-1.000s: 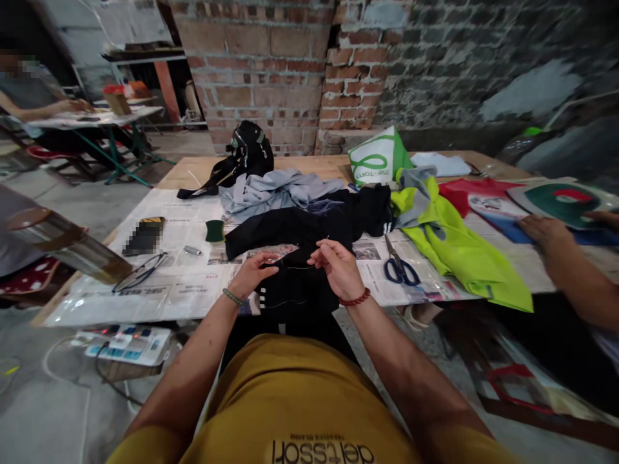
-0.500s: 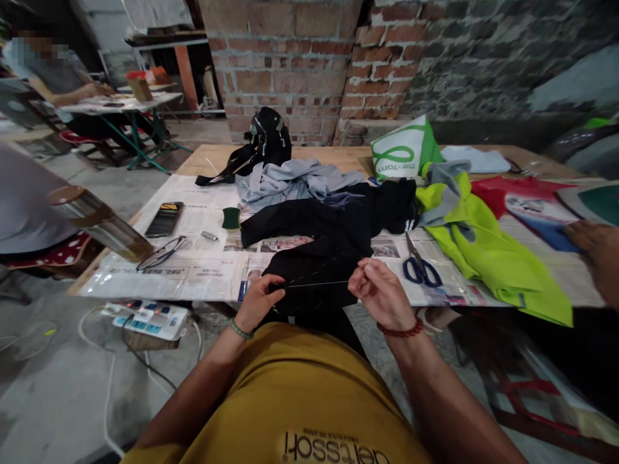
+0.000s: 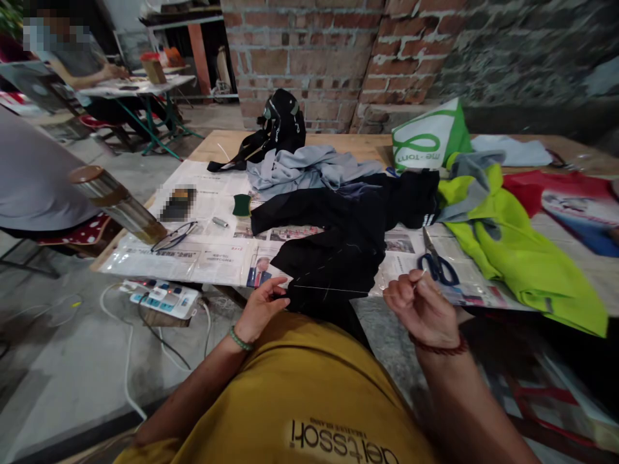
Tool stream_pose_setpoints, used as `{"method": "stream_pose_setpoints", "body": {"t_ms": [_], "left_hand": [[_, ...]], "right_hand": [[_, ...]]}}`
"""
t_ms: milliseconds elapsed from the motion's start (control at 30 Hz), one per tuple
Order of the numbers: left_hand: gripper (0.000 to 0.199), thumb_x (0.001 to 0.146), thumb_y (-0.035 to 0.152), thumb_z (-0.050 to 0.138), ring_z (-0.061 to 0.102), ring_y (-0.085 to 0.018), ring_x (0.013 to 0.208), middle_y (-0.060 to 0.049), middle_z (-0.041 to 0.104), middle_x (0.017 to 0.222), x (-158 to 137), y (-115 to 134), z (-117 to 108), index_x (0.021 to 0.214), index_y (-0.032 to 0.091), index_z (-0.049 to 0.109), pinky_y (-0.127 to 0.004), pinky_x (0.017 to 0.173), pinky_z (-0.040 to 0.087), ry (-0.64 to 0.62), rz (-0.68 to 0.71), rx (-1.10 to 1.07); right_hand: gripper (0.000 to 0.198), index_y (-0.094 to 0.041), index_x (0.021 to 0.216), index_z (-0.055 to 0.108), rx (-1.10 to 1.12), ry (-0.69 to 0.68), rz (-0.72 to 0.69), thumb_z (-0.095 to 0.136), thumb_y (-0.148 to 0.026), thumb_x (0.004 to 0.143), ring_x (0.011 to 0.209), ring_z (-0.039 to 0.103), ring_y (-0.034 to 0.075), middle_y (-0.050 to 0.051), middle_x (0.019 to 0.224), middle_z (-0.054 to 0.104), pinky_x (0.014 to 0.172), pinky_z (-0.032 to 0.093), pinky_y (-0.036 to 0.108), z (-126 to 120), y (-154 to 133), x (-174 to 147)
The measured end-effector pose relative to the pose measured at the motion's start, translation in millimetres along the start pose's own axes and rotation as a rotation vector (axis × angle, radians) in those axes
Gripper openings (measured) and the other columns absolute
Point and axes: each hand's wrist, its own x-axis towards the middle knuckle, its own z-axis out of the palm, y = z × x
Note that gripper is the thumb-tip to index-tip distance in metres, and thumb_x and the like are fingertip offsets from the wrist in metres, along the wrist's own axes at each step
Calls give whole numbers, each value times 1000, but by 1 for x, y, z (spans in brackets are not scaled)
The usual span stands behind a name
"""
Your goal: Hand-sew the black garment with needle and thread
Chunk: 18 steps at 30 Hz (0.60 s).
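Observation:
A black garment (image 3: 333, 238) with dashed white stitch lines lies over the front edge of the newspaper-covered table and hangs towards my lap. My left hand (image 3: 261, 309) is at its near left edge, thumb and fingers closed on the dark cloth. From beside those fingertips a white thread (image 3: 333, 289) runs taut to the right across the garment. Its other end meets my right hand (image 3: 423, 306), whose fingers are curled and pinched together on it. Whether a needle is in that pinch is too small to tell. Blue-handled scissors (image 3: 438, 267) lie just beyond my right hand.
On the left are a flask (image 3: 118, 203), glasses (image 3: 174, 236), a phone (image 3: 178, 203), a small metal cylinder (image 3: 220, 222) and a green sponge (image 3: 241, 205). Grey cloth (image 3: 309, 169), a bag (image 3: 428, 138) and a yellow-green garment (image 3: 517, 258) lie further off. A power strip (image 3: 162, 298) is below left.
My right hand has moved to the right, away from my left hand, and the thread between them has grown longer. My left hand stays at the garment's edge. The view has shifted slightly.

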Motion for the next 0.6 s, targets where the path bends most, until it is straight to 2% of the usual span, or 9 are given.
{"method": "stream_pose_setpoints", "body": {"t_ms": [133, 333, 500, 600], "left_hand": [[41, 56, 19, 72, 52, -9, 68, 1, 57, 76, 0, -2, -1, 96, 16, 64, -21, 64, 42, 52, -31, -15], [24, 58, 22, 72, 56, -12, 69, -2, 65, 75, 3, -10, -1, 80, 14, 69, -25, 69, 45, 83, -60, -17], [20, 60, 26, 72, 55, -11, 67, 0, 64, 71, 5, -13, -1, 76, 15, 67, -25, 69, 45, 90, -25, -52], [20, 62, 27, 71, 54, -11, 67, 1, 62, 71, 5, -10, 0, 77, 15, 65, -24, 68, 44, 73, 14, -54]], "right_hand": [[8, -32, 81, 59, -71, 41, -71, 57, -39, 78, 46, 36, 11, -3, 54, 37, 43, 31, 26, -8, -8, 1], [14, -33, 78, 57, -244, 209, -164, 51, -45, 79, 43, 31, 12, -3, 52, 32, 43, 29, 29, -21, -13, 2], [11, -27, 82, 59, -371, 174, -75, 58, -38, 78, 51, 49, 14, -1, 58, 53, 50, 39, 29, -10, 4, 7], [13, -23, 87, 62, -617, 241, -149, 58, -33, 80, 63, 55, 15, 0, 67, 61, 62, 44, 30, 2, 19, 21]]}}
